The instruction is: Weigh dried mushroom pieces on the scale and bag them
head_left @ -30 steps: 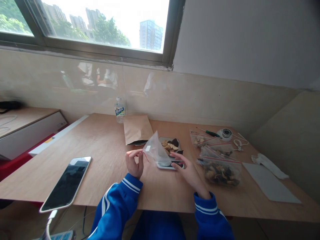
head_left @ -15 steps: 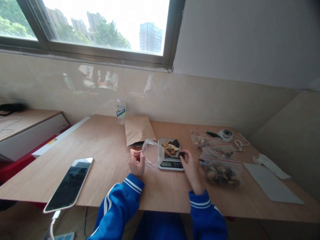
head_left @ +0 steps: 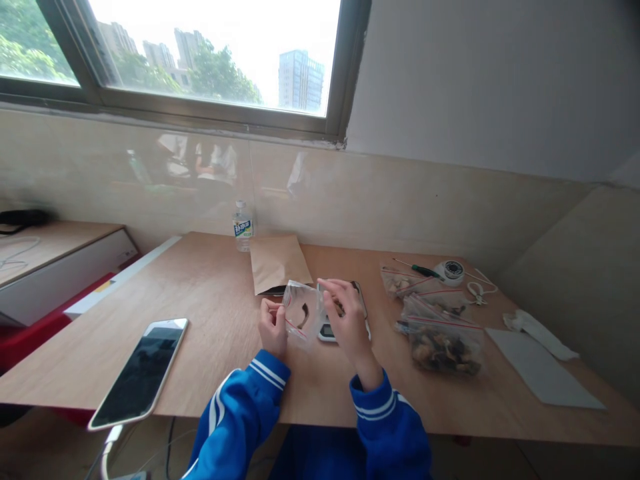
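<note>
My left hand (head_left: 273,328) pinches the left edge of a small clear zip-lock bag (head_left: 299,300) with a red seal line. A dark curved dried slice (head_left: 303,315) shows within the bag's outline. My right hand (head_left: 349,320) is at the bag's right side with its fingers apart, nothing visible in them; whether they touch the plastic I cannot tell. Beneath that hand is a digital kitchen scale (head_left: 327,333), mostly covered, with some dried pieces (head_left: 339,307) glimpsed on its plate.
Behind the bag lies a brown paper pouch (head_left: 280,261) beside a plastic bottle (head_left: 243,228). Zip-lock bags of dried pieces (head_left: 445,350), a screwdriver (head_left: 425,271), a white camera (head_left: 453,272) and a grey sheet (head_left: 545,370) are right. A phone (head_left: 141,373) is left.
My right hand has moved left from the scale's right edge to the bag, and its fingers have parted. The dark piece it pinched has left them; a dark slice now shows in the bag.
</note>
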A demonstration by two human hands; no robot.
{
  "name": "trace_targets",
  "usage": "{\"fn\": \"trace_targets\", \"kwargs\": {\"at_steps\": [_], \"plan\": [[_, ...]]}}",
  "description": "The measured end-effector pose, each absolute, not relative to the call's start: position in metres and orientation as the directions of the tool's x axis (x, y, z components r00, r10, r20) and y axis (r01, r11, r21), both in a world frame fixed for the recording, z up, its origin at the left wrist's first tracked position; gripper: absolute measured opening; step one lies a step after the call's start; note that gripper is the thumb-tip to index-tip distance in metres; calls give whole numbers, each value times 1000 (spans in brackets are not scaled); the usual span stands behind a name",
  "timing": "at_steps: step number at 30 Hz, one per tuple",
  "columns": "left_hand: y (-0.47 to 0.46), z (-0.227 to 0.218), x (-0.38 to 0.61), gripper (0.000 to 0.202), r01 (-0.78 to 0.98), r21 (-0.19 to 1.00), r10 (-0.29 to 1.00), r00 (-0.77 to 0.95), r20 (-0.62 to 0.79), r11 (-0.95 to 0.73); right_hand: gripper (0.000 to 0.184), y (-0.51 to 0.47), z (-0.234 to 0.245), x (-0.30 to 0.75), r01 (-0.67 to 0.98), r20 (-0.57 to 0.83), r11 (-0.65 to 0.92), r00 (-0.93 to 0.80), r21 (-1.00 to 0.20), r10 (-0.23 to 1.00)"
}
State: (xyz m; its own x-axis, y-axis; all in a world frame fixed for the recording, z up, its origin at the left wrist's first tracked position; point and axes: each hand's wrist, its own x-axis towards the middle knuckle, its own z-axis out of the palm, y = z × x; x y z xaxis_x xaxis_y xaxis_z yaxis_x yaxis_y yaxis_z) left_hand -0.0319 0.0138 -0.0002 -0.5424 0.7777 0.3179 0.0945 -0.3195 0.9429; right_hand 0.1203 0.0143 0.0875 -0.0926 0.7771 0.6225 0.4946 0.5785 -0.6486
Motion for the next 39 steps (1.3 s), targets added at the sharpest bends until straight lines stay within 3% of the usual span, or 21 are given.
{"fn": "trace_targets", "kwargs": {"at_steps": [4,9,14,19,22,25,28,31,35,39], "plan": [[17,-3,-35,21,86,948,748,-594,296,-306,35,37,39,132,701,585,399,32,-591,811],[18,-2,-35,19,148,949,743,-593,310,-277,52,51,0,141,889,451,210,-5,-407,893],[17,2,-35,17,200,949,730,-605,316,-245,34,54,-1,142,926,447,214,-56,-311,893],[18,6,-35,18,228,946,732,-601,323,-230,33,67,-2,151,927,500,284,-131,-244,856],[18,7,-35,17,230,947,731,-603,319,-224,35,76,1,160,879,539,367,-158,-305,828],[17,9,-34,17,224,949,733,-604,312,-220,36,78,11,166,777,565,415,-94,-473,819],[17,10,-34,17,224,951,731,-609,306,-212,33,68,31,159,567,550,424,62,-706,833],[18,9,-34,16,248,949,736,-602,309,-194,35,54,59,137,290,449,392,160,-873,879],[19,5,-33,16,272,944,760,-570,313,-184,39,43,85,96,61,241,243,-43,-968,970],[20,5,-33,17,279,944,753,-579,313,-178,31,48,78,67,138,304,302,-6,-943,953]]}}
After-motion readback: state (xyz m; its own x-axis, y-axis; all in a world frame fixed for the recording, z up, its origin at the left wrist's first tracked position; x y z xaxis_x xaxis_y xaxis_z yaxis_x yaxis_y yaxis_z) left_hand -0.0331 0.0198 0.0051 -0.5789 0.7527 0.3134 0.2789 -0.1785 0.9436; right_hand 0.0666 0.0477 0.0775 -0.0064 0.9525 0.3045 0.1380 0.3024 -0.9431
